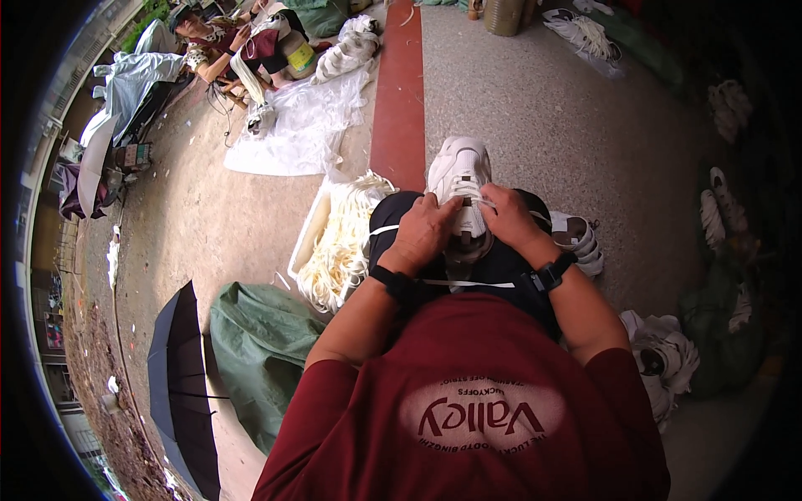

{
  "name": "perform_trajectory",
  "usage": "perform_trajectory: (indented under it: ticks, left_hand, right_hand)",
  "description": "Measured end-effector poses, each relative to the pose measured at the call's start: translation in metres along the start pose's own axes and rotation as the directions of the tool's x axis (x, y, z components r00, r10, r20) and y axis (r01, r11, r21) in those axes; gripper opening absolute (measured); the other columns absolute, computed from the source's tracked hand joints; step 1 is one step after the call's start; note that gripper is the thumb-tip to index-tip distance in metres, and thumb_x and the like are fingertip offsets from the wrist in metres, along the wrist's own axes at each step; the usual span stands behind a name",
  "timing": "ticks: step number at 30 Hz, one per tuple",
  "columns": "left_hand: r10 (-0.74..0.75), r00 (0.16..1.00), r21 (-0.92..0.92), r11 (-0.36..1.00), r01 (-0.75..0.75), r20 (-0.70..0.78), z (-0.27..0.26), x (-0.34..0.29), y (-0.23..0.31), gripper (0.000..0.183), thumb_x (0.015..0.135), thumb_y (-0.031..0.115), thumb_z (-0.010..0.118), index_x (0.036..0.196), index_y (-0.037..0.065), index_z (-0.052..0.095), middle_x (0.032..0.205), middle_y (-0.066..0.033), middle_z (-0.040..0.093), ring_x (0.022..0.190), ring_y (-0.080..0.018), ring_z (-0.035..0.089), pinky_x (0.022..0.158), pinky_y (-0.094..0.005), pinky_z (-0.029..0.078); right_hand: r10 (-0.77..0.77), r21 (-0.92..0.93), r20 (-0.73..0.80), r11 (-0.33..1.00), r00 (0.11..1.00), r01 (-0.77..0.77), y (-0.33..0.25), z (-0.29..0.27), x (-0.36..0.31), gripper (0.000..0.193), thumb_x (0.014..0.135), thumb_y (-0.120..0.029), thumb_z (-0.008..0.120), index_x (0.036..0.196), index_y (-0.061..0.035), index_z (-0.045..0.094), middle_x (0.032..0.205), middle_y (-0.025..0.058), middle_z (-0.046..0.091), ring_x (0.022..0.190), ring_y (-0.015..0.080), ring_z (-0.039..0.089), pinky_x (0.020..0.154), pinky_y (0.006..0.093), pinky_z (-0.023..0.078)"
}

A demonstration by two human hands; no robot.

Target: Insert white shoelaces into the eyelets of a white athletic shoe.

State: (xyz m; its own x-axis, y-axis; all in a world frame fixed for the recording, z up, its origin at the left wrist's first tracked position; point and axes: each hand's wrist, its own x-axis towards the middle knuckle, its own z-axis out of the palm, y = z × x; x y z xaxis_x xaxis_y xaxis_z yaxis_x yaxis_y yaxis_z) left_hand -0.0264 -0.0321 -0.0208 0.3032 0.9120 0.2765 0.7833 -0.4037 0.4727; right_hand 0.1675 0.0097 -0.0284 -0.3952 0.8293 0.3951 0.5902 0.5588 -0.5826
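A white sneaker [458, 160] rests on my lap between my knees, its toe pointing away from me. White shoelace [473, 189] crosses its upper part, and the dark opening is nearest my body. My left hand [424, 230] is closed on the shoe's left side, thumb over the tongue by the lacing. On the other side, my right hand [511, 219] pinches the lace with thumb and forefinger close to the eyelets. Loose white lace ends trail over my dark trousers. Some fingertips are hidden behind the shoe and hands.
Left of my knees stands a white box [307, 224] heaped with cream laces [338, 250]. More sneakers [578, 242] lie at my right. A green sack [259, 334] and a black umbrella [185, 392] are at lower left. Another person [219, 50] sits far left beside plastic sheeting [292, 125].
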Motion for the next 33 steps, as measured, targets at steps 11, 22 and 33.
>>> perform_trajectory:
  ticks: [11,22,33]
  left_hand:
    - [-0.009,0.997,0.038,0.999,0.006,0.072,0.0,-0.002,-0.003,0.037,0.075,0.012,0.059,0.111,0.017,0.056,0.09,-0.0153,0.051,0.084,-0.032,0.055,0.07,-0.0396,0.048]
    - [-0.014,0.999,-0.058,0.998,0.011,-0.052,0.006,-0.006,-0.007,0.051,0.069,0.004,0.057,0.118,0.008,0.043,0.088,-0.0165,0.053,0.083,-0.0343,0.054,0.071,-0.0424,0.046]
    - [-0.301,0.952,-0.27,0.914,0.304,0.054,0.0,0.002,-0.03,0.038,0.068,0.005,0.057,0.104,0.003,0.044,0.074,-0.0183,0.061,0.074,-0.0389,0.06,0.067,-0.0446,0.047]
  right_hand:
    - [-0.396,-0.331,0.316,0.806,0.862,0.491,0.0,-0.031,0.016,0.007,0.075,-0.01,0.054,0.082,-0.0119,0.057,0.057,0.0067,0.05,0.054,0.0243,0.059,0.048,0.0345,0.048]
    - [-0.082,-0.215,0.231,0.968,0.969,0.133,-0.021,-0.015,-0.006,0.033,0.072,-0.007,0.056,0.105,-0.0086,0.056,0.073,0.015,0.053,0.068,0.0317,0.056,0.06,0.0418,0.046]
    - [0.131,-0.016,0.131,0.991,0.983,-0.13,-0.003,-0.012,-0.016,0.029,0.075,-0.003,0.055,0.102,-0.0033,0.045,0.08,0.0226,0.057,0.078,0.0408,0.057,0.068,0.0464,0.045]
